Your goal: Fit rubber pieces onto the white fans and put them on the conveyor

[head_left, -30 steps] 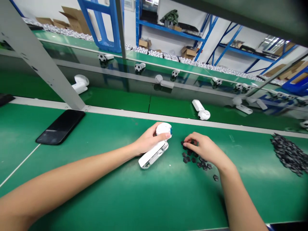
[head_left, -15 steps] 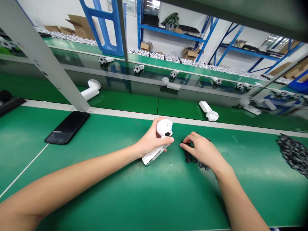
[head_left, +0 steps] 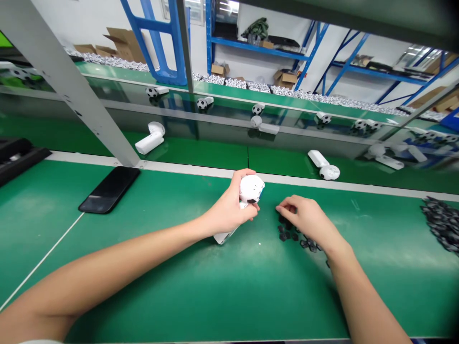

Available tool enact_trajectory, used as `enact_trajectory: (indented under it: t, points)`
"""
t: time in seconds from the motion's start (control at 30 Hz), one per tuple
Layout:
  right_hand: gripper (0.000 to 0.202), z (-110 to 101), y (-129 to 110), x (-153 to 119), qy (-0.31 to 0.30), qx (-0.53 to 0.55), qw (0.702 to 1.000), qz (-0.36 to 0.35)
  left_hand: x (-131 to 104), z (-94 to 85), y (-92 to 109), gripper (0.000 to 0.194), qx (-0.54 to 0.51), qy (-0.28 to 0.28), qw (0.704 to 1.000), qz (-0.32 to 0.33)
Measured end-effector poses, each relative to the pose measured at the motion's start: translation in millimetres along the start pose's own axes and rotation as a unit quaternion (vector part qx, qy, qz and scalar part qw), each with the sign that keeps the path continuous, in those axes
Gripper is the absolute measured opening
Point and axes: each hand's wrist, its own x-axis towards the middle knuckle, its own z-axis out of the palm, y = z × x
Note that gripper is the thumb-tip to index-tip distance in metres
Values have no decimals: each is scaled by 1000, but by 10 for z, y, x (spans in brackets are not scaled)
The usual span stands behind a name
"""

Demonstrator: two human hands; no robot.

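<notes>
Left hand: the left hand (head_left: 229, 212) is wrapped tight around a white toy (head_left: 247, 196), and its grip is closed on it.
White toy: smooth, shiny plastic with a round ball-shaped head on top and a long flat handle. The low end of the handle touches the green surface (head_left: 215, 286), just left of the little black bits.
Right hand: the right hand (head_left: 304, 217) lies curled over a small heap of black pieces (head_left: 297, 236). Its fingertips are pinched together at the heap, but I cannot tell if a piece is between them.
Black pieces: tiny, dark and chunky, spread loose on the surface under and beside the right hand.
Surface: a flat green mat, soft looking, with a thin white line across the left part.
What changed: half a second ago the toy leaned low, with its handle stretched out flat. Now the left hand has tipped it up, so the head is higher. The right hand has stayed on the heap.
Around: a black phone (head_left: 109, 190) lies flat and glossy, well apart to the left. A big pile of black pieces (head_left: 442, 222) sits at the far right edge. A grey metal post (head_left: 71, 86) slants up on the left. More white toys (head_left: 150, 139) lie on the green belt behind.
In the way: the right hand hides part of the heap.
</notes>
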Motion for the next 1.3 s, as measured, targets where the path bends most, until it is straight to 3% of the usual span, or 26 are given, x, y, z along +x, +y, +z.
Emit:
enact_trajectory:
  t: [0.07, 0.17, 0.3, 0.43, 0.63, 1.0, 1.17, 1.3]
  points:
    - [27, -13, -94, -34, 2, 145, 989, 36, -19, -6, 26, 76, 65, 25, 997, 28]
    - [34, -30, -333, -134, 9, 348, 935, 69, -36, -6, 31, 75, 165, 44, 983, 70]
    - [34, -12, -655, -276, 32, 453, 888, 76, -60, 36, 5, 71, 239, 36, 966, 90]
    - [30, 55, -780, -317, 29, 468, 881, 61, -110, 90, 14, 72, 274, 24, 957, 94]
    - [29, 159, -744, -302, 42, 479, 875, 50, -152, 86, 63, 77, 300, 5, 947, 113]
    - [36, 250, -727, -316, 136, 391, 910, 28, -123, 98, -37, 75, 381, -8, 917, 120]
    - [36, 266, -629, -281, 101, 403, 908, -47, -111, 80, -22, 71, 384, -32, 913, 137]
    - [31, 161, -488, -232, 52, 353, 922, -150, -91, 55, 49, 63, 337, -47, 931, 129]
